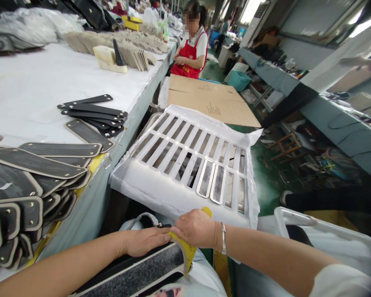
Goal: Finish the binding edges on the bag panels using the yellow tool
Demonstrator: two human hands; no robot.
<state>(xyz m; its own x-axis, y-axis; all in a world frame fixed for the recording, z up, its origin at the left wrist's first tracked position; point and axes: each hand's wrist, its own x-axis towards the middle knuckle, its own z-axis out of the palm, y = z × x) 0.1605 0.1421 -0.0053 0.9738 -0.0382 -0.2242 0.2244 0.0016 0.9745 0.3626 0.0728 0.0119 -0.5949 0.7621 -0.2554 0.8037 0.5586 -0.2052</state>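
My right hand (198,228) is closed around a thin yellow strip (188,250), whose rounded end shows above the knuckles. The strip curls at the end of a dark grey panel (145,268) with a pale border, lying over my lap. Stretched flat along the panel's upper edge, my left hand (149,240) has its fingertips beside the right hand. A black item lies beneath the panel, largely covered by the left forearm. Beyond my hands stands a white slotted rack (148,177) with two pale-edged grey strips, a left one (206,178) and a right one (218,183).
On the left table, pale-edged dark panels (37,161) and black strips (92,111) lie piled near the edge. A cardboard sheet (210,99) lies behind the rack. A person in a red apron (190,55) sits beyond it. A translucent bin (324,235) stands at right.
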